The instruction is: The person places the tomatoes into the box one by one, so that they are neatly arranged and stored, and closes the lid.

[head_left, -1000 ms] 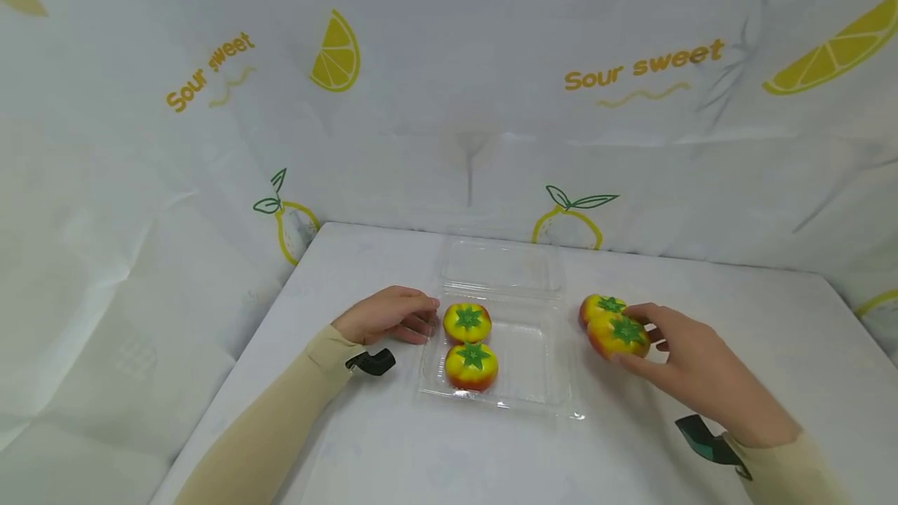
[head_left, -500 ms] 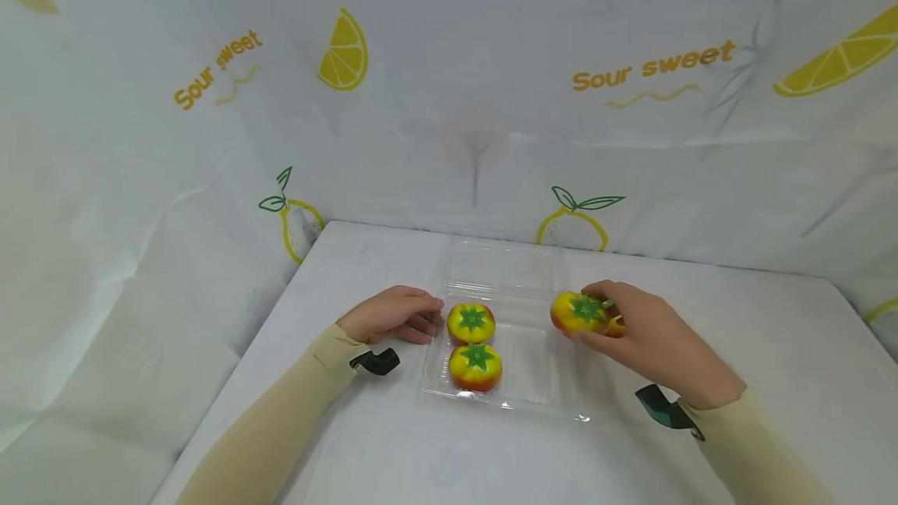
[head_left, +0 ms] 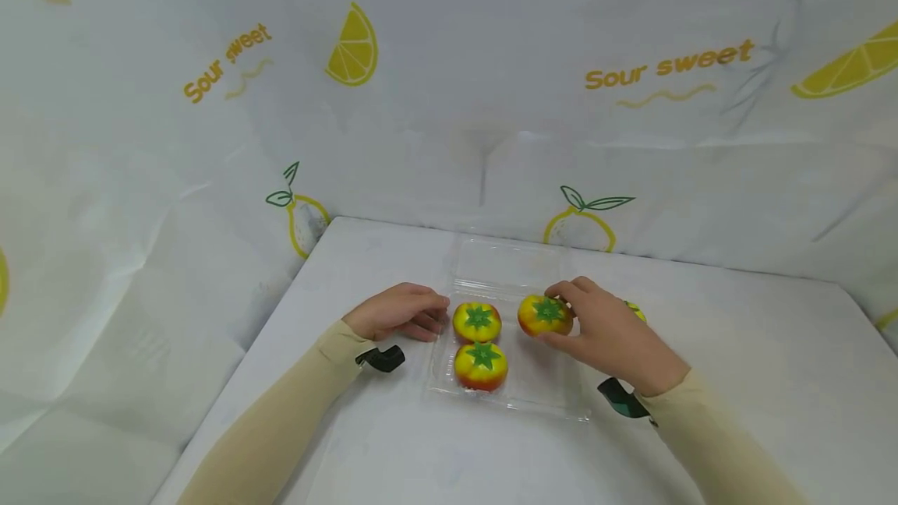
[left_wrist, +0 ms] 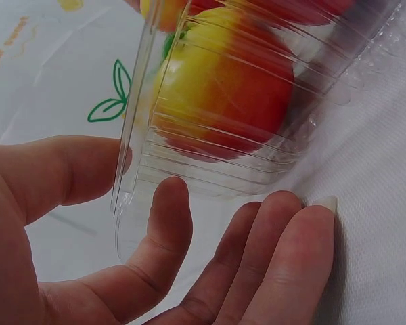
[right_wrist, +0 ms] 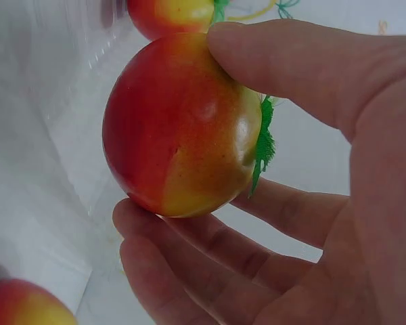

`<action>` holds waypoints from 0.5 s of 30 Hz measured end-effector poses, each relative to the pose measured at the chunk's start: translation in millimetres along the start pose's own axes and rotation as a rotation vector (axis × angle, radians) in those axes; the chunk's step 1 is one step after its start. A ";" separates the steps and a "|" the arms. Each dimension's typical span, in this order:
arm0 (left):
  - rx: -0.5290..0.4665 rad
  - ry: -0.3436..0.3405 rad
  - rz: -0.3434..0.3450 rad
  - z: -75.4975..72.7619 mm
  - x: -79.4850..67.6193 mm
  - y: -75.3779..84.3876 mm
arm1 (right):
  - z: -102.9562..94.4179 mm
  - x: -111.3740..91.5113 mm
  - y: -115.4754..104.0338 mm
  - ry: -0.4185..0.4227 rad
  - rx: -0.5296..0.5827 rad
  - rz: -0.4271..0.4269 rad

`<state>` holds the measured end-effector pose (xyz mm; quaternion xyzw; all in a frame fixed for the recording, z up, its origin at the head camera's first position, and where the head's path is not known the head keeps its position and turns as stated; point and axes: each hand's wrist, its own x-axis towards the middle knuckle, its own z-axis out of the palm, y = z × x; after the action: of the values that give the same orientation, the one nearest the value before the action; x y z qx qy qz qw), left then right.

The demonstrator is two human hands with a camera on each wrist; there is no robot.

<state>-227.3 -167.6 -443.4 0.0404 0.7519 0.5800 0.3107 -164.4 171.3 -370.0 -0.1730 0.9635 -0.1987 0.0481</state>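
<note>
Currently, right hand (head_left: 617,337) pinching a yellow-red fruit (head_left: 542,316), over the far right part of a clear container (head_left: 522,392), two matching fruits (head_left: 480,369) in its left side, left hand (head_left: 398,313) curved at its left rim, grip indeterminable, fourth fruit (head_left: 637,310) partly hidden beyond right hand.

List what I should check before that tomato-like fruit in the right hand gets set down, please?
1. Held fruit gripped: ok, between the thumb and fingers of the right hand.
2. Lid out of the way: ok, folded back.
3. Room in the clear container: ok, no fruit shows in its near right part.
4. Container steadied: cannot tell; the left hand is at its left edge, how firmly is unclear.
5. Held fruit resting on the container's floor: cannot tell from these angles.
6. All fruit inside: not ok, one loose fruit sits outside, partly hidden behind the right hand.
</note>
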 end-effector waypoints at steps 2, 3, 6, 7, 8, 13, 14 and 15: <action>-0.001 0.000 -0.001 0.2 0.3 0.6 | 3.3 2.5 -3.5 -0.019 -0.013 -0.001; -0.002 -0.001 -0.003 0.3 0.4 1.0 | 4.9 3.6 -5.1 -0.031 -0.020 0.002; -0.006 -0.003 -0.009 0.6 0.5 2.1 | 9.6 6.8 -8.9 -0.058 -0.038 0.008; -0.008 -0.005 -0.011 0.7 0.5 2.5 | 11.1 7.7 -10.0 -0.065 -0.041 0.011; -0.010 -0.006 -0.013 0.7 0.4 2.8 | 12.4 8.5 -10.9 -0.071 -0.045 0.014; -0.013 -0.010 -0.014 0.4 -0.5 3.3 | 17.9 12.1 -13.9 -0.080 -0.048 0.030; -0.012 -0.010 -0.013 0.3 -0.9 3.4 | 18.9 12.7 -14.2 -0.081 -0.049 0.033; -0.011 -0.009 -0.011 0.3 -1.3 3.6 | 19.7 13.4 -14.5 -0.081 -0.050 0.035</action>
<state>-227.1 -166.8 -439.7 0.0371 0.7475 0.5823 0.3174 -169.2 146.9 -382.6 -0.1652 0.9683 -0.1667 0.0860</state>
